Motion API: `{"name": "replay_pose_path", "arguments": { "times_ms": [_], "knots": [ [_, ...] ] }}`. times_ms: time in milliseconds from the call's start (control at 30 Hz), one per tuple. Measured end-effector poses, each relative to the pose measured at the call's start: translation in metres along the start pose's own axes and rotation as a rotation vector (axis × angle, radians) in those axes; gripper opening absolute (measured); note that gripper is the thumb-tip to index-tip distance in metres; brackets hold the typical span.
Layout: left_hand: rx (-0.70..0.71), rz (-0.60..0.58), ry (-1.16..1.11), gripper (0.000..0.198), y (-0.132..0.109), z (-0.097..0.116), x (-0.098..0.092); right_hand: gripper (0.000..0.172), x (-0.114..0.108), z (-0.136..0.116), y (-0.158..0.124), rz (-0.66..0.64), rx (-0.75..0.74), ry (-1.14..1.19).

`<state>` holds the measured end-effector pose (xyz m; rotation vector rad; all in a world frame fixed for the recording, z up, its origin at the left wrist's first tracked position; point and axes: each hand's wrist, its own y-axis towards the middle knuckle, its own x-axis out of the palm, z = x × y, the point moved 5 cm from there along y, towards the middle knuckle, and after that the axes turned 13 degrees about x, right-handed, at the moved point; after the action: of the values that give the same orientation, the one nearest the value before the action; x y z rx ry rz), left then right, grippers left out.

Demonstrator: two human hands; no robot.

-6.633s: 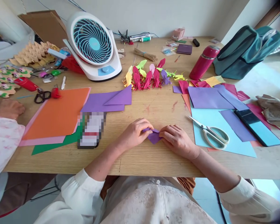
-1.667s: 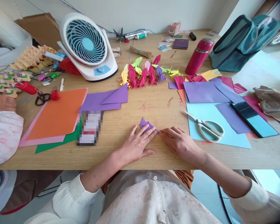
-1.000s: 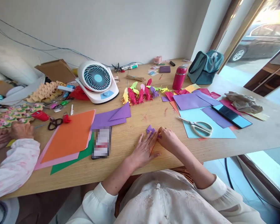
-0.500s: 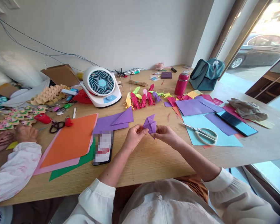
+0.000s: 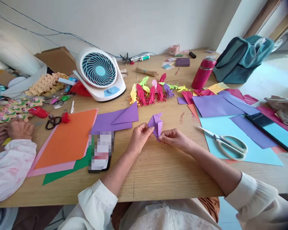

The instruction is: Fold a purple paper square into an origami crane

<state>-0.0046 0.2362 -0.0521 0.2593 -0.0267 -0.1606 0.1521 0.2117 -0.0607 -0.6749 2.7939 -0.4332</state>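
A small folded piece of purple paper (image 5: 156, 124) is held up a little over the wooden table between my two hands. My left hand (image 5: 141, 135) pinches its left edge between thumb and fingers. At its lower right point, the thumb and fingertips of my right hand (image 5: 174, 139) are closed on the paper. Sharp creases and pointed flaps show on it. Behind it lies a cluster of folded paper figures (image 5: 151, 92) in red, yellow, green, pink and purple. Larger purple sheets (image 5: 105, 120) rest to the left of my hands.
Left of me are an orange sheet (image 5: 69, 137), a phone (image 5: 102, 151) and black-handled scissors (image 5: 53, 122), with a co-worker's hands (image 5: 20, 129) beyond. A white fan (image 5: 100, 75) stands behind. On the right are white scissors (image 5: 228, 143), a light blue sheet (image 5: 213, 153), a red bottle (image 5: 203, 73) and a teal bag (image 5: 242, 60).
My right hand has shifted down to the paper's lower point, and a long narrow flap now shows on its front. The view has moved closer and tilted slightly.
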Motion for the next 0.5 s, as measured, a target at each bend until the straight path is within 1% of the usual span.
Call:
{"name": "replay_pose_path", "arguments": {
  "times_ms": [133, 200, 367, 500],
  "knots": [
    [-0.031, 0.021, -0.033, 0.036, -0.005, -0.001, 0.001, 0.048, 0.004, 0.004, 0.001, -0.031, 0.015, 0.036],
    [-0.042, 0.009, -0.044, 0.036, -0.007, -0.001, 0.001, 0.047, 0.007, 0.005, 0.001, -0.046, 0.014, 0.036],
    [-0.032, -0.09, 0.0, 0.039, -0.009, -0.002, 0.0, 0.043, 0.011, 0.005, -0.001, -0.048, -0.017, -0.026],
    [-0.072, -0.165, 0.087, 0.039, -0.01, -0.002, 0.002, 0.039, 0.014, 0.007, -0.001, -0.003, -0.015, -0.114]
  ]
}}
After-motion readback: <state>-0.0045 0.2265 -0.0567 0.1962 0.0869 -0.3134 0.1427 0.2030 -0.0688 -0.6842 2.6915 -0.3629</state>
